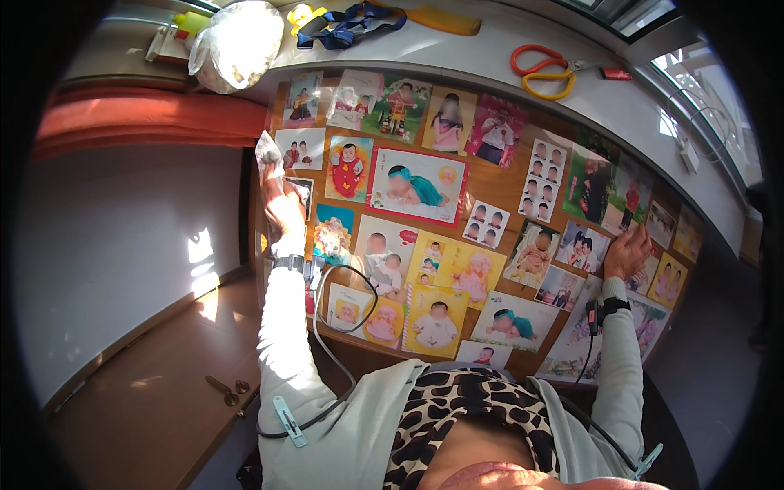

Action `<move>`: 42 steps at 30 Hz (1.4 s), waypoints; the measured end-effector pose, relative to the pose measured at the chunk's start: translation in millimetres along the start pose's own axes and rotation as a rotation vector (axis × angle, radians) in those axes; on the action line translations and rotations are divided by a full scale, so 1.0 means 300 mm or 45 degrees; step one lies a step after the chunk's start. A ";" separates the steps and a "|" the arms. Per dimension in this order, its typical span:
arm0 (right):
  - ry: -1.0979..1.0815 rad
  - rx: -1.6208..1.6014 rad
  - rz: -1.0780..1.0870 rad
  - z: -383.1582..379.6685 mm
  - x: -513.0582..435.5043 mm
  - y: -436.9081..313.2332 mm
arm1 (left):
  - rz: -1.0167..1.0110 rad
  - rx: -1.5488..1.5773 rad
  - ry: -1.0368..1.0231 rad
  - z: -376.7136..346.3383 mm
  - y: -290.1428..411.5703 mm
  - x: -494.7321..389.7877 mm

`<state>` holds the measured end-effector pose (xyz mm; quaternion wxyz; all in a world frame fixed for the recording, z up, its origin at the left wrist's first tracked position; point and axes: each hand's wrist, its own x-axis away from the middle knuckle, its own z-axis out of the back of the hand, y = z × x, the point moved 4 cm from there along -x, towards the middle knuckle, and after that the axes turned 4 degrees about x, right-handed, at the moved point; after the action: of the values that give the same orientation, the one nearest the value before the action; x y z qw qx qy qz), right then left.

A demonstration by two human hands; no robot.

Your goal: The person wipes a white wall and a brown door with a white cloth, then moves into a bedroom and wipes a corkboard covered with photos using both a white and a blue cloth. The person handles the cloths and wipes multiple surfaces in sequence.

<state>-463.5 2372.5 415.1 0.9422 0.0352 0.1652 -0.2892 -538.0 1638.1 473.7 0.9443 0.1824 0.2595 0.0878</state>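
Photographs lie spread over a wooden desk top point(361, 211), seemingly beneath a clear cover. At the desk's left edge my left hand point(283, 205) grips a crumpled white tissue or cloth point(269, 153), which sticks out past the fingers. My right hand point(628, 252) rests on the right part of the desk, over small photographs, its fingers close together and nothing seen in it. Near the middle lies a red-bordered baby photograph point(419, 187). Both wrists wear dark straps with small devices and cables; one cable loops over the photographs beside my left forearm.
On the windowsill point(453, 55) beyond the desk are scissors with red and yellow handles point(551, 72), a yellow comb point(438, 18), blue straps point(349, 26), a filled white plastic bag point(237, 46) and a white cable point(689, 153). Red fabric point(153, 116) hangs at left.
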 end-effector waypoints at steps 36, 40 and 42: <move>-0.035 -0.066 0.045 0.026 0.003 -0.005 | 0.111 -0.102 -0.069 -0.017 -0.002 0.002; -0.043 -0.073 0.052 0.029 0.000 -0.008 | 0.135 -0.109 -0.095 -0.015 0.002 -0.001; -0.043 -0.053 0.061 0.030 0.000 -0.008 | 0.157 -0.115 -0.102 -0.016 0.002 -0.002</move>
<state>-462.2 2368.9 423.7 0.9521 0.0146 0.1546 -0.2635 -541.1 1639.7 470.4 0.9540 0.1585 0.2055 0.1499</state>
